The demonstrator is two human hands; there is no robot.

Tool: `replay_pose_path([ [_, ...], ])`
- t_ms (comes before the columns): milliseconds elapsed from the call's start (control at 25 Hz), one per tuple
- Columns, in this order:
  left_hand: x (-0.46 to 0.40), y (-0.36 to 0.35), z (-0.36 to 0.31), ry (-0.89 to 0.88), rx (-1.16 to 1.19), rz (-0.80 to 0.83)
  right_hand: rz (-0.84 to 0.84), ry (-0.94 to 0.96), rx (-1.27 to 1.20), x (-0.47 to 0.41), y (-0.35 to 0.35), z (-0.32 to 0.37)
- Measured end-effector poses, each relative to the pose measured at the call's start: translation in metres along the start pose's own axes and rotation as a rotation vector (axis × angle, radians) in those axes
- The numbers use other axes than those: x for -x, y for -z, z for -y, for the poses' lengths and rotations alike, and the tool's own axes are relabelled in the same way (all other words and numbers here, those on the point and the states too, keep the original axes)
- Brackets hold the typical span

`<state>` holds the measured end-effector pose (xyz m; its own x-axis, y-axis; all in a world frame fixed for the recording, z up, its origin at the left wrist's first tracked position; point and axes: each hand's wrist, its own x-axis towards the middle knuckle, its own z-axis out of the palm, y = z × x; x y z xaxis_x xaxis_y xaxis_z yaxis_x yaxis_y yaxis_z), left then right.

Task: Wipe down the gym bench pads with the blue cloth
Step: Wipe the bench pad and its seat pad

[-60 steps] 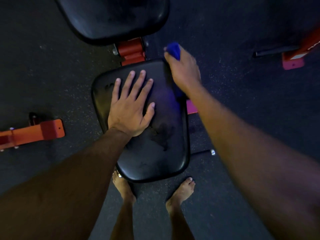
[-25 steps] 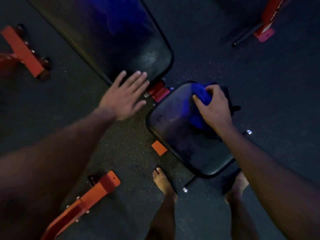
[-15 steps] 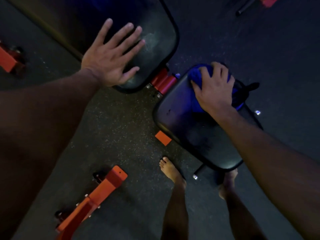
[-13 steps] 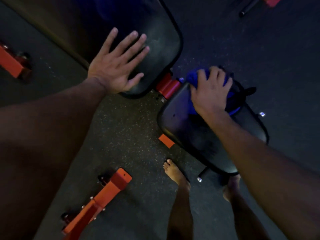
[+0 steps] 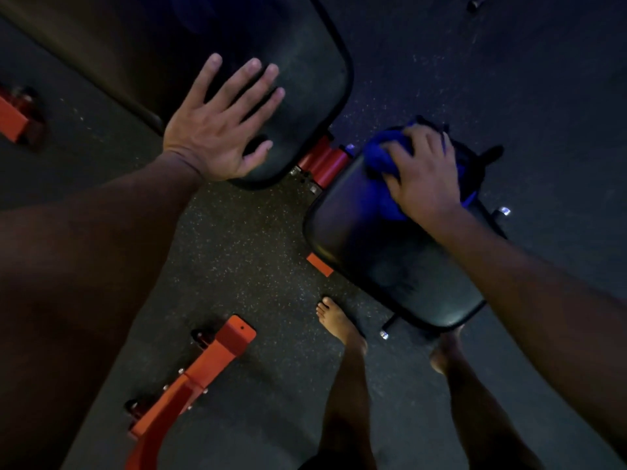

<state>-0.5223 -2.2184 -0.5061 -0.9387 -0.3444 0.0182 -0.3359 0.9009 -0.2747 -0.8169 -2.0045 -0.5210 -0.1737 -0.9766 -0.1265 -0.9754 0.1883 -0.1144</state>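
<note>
The black seat pad [image 5: 380, 252] lies at centre right, and the long black back pad [image 5: 305, 62] stretches up and left from it. My right hand [image 5: 424, 178] presses the bunched blue cloth [image 5: 383, 161] onto the far end of the seat pad, fingers curled over it. Part of the cloth shows past my wrist on the right. My left hand [image 5: 220, 123] rests flat on the near corner of the back pad, fingers spread, holding nothing.
An orange hinge bracket [image 5: 322, 161] joins the two pads. An orange frame leg [image 5: 193, 378] lies on the speckled rubber floor at lower left, another orange piece [image 5: 13, 117] at far left. My bare feet [image 5: 339, 320] stand beside the seat pad.
My left hand has left the seat pad and come to rest on the back pad. My right hand has slid the blue cloth along the far end of the seat pad.
</note>
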Motion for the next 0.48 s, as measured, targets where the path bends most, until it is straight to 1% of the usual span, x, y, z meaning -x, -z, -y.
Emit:
replay_pose_path([
  [80, 0.000, 0.001, 0.000, 0.009, 0.016, 0.014, 0.035, -0.111, 0.032, -0.032, 0.002, 0.022],
  [120, 0.000, 0.002, 0.000, 0.018, 0.029, 0.027, 0.065, -0.100, 0.054, -0.036, 0.003, 0.039],
  [160, -0.001, 0.003, -0.001, 0.023, 0.048, 0.041, 0.081, -0.026, 0.070, -0.031, 0.001, 0.058],
  [280, -0.001, 0.008, -0.002, 0.017, 0.069, 0.051, 0.173, 0.347, 0.024, 0.028, -0.007, 0.105],
  [320, -0.001, 0.008, -0.002, 0.021, 0.060, 0.047, 0.182, 0.420, -0.004, 0.048, -0.008, 0.103],
  [360, -0.001, 0.008, -0.001, 0.029, 0.058, 0.048, 0.159, 0.445, -0.030, 0.064, -0.006, 0.090],
  [440, -0.001, 0.008, 0.000, 0.027, 0.049, 0.048, 0.084, 0.405, -0.059, 0.075, -0.004, 0.044],
  [480, -0.001, 0.008, -0.003, 0.022, 0.029, 0.041, 0.055, 0.336, -0.059, 0.069, -0.006, 0.020],
])
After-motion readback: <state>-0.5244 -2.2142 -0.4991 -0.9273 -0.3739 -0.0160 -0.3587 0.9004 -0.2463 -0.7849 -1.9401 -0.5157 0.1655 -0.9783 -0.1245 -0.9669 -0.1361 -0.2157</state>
